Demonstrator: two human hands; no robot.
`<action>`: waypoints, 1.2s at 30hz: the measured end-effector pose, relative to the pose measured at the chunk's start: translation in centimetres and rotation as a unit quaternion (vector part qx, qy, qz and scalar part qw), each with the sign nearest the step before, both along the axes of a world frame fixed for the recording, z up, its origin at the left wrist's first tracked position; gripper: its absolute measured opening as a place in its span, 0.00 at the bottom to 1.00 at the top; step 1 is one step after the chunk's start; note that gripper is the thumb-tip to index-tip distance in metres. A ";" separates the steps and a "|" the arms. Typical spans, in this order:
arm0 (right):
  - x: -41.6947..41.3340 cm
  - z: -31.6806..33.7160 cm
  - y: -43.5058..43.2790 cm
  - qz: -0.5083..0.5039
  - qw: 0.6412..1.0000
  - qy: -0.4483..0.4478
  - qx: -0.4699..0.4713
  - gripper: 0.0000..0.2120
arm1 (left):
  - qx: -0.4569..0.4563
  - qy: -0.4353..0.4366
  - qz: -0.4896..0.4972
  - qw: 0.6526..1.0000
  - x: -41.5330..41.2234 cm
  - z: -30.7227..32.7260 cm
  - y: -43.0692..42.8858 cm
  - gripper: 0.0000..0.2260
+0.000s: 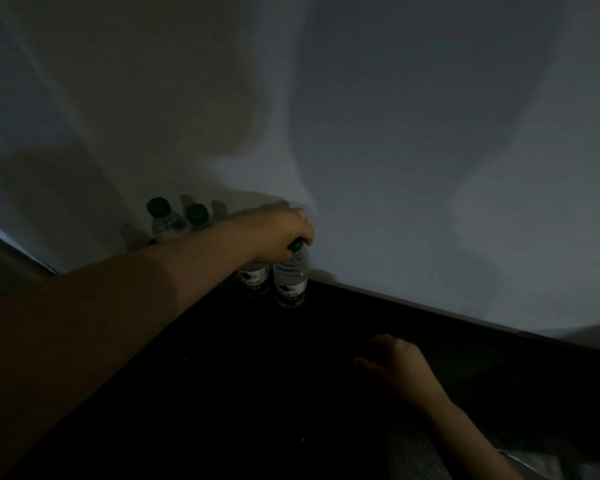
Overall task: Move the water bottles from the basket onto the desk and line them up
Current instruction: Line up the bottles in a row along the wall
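1. Head view: endmost water bottle (290,280) stands upright on the dark desk (291,393) against the wall (430,168), left hand (278,233) gripping its green cap.
2. Other bottles (167,223) line up toward its 10 o'clock.
3. Right hand (395,362), at 5 o'clock, rests loose-fingered, holding nothing.

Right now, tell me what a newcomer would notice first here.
The left hand stands out first, reaching across the dark desk to grip the top of a bottle that stands by the pale wall. Other bottles with green caps stand to its left along the wall, partly hidden by the arm. The right hand is open low on the right, holding nothing.
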State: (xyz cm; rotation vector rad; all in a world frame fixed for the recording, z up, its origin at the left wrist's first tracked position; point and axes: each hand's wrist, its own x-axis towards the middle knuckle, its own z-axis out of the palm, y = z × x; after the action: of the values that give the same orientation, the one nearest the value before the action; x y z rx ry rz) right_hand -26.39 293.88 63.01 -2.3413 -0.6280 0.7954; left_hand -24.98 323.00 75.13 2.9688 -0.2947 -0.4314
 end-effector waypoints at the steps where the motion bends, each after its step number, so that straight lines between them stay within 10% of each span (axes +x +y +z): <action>1: -0.1 0.2 0.0 0.002 1.000 0.000 -0.002 0.17 | 0.002 -0.001 0.010 1.000 -0.1 0.0 -0.1 0.20; 36: -20.5 12.9 -5.0 0.038 0.977 -0.209 -0.034 0.10 | -0.164 -0.108 0.103 0.975 -31.2 4.8 -9.8 0.19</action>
State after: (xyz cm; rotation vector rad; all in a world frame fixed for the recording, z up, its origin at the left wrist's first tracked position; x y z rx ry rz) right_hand -46.89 288.89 75.90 -2.5821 -0.8796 0.3555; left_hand -56.13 313.21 79.91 2.6816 -0.0680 -0.0289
